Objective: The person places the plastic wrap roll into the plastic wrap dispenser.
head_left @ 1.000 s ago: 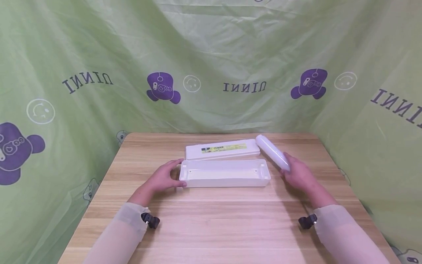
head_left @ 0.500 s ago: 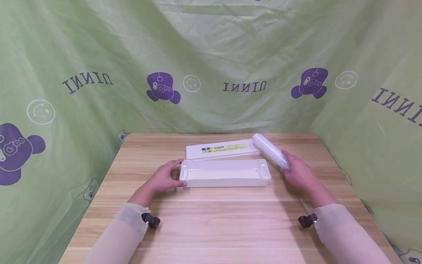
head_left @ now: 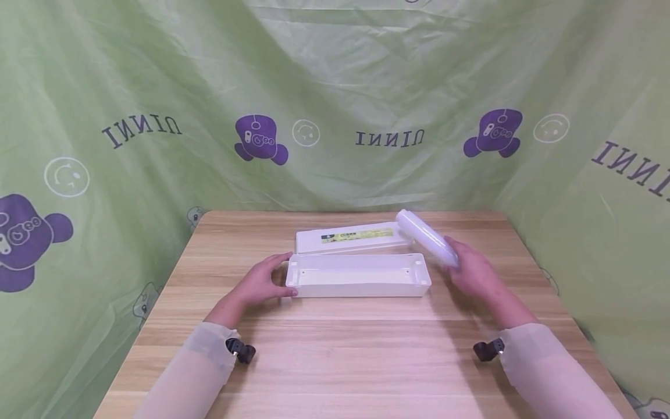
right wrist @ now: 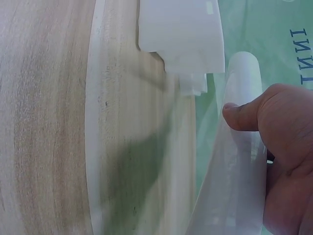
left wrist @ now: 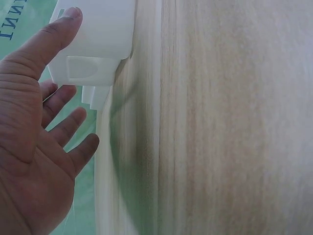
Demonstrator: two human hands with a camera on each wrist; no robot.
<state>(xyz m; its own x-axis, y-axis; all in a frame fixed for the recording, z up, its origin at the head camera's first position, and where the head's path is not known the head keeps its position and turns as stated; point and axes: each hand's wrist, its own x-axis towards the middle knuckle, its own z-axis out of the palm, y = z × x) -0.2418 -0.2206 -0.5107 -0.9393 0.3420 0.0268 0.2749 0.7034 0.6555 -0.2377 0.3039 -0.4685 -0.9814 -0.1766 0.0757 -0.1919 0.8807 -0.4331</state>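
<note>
On the table (head_left: 335, 361), open-topped white box (head_left: 358, 290), relaxed left hand (head_left: 259, 282) against its end, white roll (head_left: 428, 237) in grip of right hand (head_left: 475, 272).

Pale long sleeves (head_left: 183, 372); small black wrist-worn cameras (head_left: 247, 353).

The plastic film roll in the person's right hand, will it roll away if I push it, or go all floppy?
The plastic film roll would probably roll if laid flat and pushed, because it is a cylinder. It seems stiff: it looks straight though the right hand grips it near one end. Its shiny surface might make it a little slippery.
</note>
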